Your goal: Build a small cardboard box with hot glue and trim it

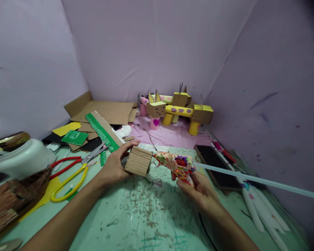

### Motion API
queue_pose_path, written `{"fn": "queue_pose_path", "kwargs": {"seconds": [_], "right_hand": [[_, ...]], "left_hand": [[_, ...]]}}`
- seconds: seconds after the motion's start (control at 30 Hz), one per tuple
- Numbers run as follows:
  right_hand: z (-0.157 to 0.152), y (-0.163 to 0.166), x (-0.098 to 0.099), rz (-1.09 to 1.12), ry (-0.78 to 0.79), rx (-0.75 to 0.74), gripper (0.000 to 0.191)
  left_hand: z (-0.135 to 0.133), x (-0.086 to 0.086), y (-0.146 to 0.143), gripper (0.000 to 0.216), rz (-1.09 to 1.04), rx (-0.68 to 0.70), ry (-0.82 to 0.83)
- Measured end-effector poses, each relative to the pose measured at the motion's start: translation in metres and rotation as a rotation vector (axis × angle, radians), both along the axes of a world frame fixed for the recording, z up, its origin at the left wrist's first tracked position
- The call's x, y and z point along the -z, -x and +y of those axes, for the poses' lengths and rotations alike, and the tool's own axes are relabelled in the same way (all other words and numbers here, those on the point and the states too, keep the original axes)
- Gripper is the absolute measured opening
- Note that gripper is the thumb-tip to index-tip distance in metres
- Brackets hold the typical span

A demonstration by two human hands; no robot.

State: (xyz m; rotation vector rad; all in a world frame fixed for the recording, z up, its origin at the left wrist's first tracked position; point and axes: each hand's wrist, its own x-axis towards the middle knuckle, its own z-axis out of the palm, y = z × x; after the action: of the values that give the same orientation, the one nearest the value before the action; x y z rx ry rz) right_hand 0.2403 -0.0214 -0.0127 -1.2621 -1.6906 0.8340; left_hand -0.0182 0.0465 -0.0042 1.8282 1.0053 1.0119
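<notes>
My left hand (114, 164) grips a small corrugated cardboard box (138, 161) just above the green cutting mat (136, 216). My right hand (199, 190) is closed around a floral-patterned glue gun (176, 164). Its nozzle points left and sits right at the box's right edge. A long clear glue stick (256, 181) juts from the back of the gun toward the right.
Red and yellow scissors (73, 170) lie left of the box, with a green ruler (101, 131) and cardboard scraps (104, 111) behind. Painted cardboard animal figures (179, 109) stand at the back. A dark phone (214, 164), pens and spare glue sticks (261, 212) lie right. A white jar (21, 157) stands far left.
</notes>
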Motion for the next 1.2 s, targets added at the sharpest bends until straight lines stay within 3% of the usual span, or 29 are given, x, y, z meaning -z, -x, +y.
{"fn": "queue_pose_path", "kwargs": {"seconds": [0.7,0.9,1.0,1.07,1.2], "right_hand": [[0.000,0.001,-0.006,0.060,0.007,-0.010,0.016],[0.002,0.002,0.001,0.281,0.154,0.067,0.031],[0.012,0.007,0.001,0.497,0.307,0.114,0.043],[0.026,0.010,-0.001,0.613,0.371,0.184,0.042],[0.066,0.017,-0.004,0.611,0.419,0.238,0.030]], "left_hand": [[0.001,-0.003,-0.001,0.082,-0.036,0.016,0.134],[0.001,-0.004,0.001,0.085,-0.022,0.051,0.160],[0.001,-0.003,0.002,0.087,0.003,0.079,0.141],[0.000,-0.003,0.002,0.086,0.027,0.086,0.105],[0.000,-0.004,0.004,0.083,0.034,0.092,0.082]]}}
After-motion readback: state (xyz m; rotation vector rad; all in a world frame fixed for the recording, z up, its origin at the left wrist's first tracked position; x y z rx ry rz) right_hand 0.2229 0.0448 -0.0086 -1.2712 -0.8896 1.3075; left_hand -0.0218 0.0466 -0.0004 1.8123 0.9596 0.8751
